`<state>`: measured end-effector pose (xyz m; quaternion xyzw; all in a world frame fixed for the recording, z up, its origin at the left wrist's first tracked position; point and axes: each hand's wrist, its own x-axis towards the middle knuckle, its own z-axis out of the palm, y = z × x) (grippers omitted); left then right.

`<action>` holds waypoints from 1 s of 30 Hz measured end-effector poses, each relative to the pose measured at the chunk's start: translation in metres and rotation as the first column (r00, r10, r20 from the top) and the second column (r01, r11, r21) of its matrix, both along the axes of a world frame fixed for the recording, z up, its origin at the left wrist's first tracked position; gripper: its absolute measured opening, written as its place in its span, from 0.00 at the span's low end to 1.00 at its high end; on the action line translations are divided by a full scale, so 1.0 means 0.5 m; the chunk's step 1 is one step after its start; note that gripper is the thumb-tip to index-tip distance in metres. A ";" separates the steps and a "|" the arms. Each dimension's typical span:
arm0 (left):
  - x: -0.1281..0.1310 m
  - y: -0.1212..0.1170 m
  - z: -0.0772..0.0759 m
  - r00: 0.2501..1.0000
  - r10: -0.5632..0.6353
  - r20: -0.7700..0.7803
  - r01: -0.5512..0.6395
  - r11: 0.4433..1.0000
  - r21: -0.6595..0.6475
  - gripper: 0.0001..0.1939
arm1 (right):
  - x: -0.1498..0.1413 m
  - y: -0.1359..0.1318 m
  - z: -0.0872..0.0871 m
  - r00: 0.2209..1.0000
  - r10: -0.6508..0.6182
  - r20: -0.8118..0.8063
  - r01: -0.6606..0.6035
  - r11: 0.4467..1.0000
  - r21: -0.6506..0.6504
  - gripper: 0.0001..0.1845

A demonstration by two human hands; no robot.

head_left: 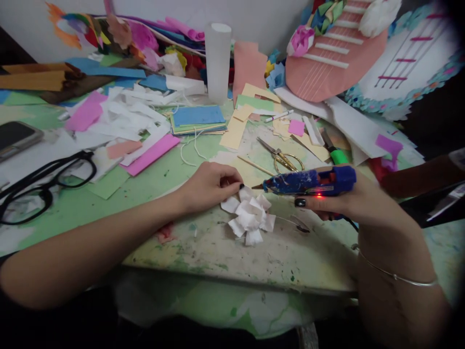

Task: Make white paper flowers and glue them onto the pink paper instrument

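Note:
My right hand [348, 201] is closed around a blue glue gun [308, 182] with a red light lit on its side; its nozzle points left, just above a white paper flower [250, 217] lying on the green table [152, 194]. My left hand [209, 186] rests on the table with fingers curled, its fingertips pinching the flower's upper left petals. A thin metal bangle circles my right wrist.
Scissors [281, 156], a wooden stick [256, 166] and a green marker [336, 152] lie behind the flower. Black glasses [43, 186] and a phone [16, 138] sit at left. Coloured paper scraps, a white roll [218, 60] and a pink paper guitar [334, 53] crowd the back.

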<state>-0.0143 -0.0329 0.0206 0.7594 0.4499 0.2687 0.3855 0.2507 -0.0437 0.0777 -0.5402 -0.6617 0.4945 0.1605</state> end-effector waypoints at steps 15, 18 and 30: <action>0.005 0.016 -0.007 0.994 -0.015 0.113 0.018 1.000 -0.023 0.06 | -0.014 0.008 -0.031 0.993 0.110 0.054 -0.109 0.994 -0.015 0.16; 0.008 0.019 -0.008 0.994 -0.006 0.109 0.008 1.000 -0.018 0.05 | -0.013 0.008 -0.034 0.991 0.119 0.059 -0.119 0.993 0.003 0.17; 0.009 0.009 0.009 0.978 -0.185 0.094 0.124 0.884 0.450 0.15 | -0.017 0.005 -0.032 0.989 0.145 -0.001 -0.145 0.989 0.021 0.15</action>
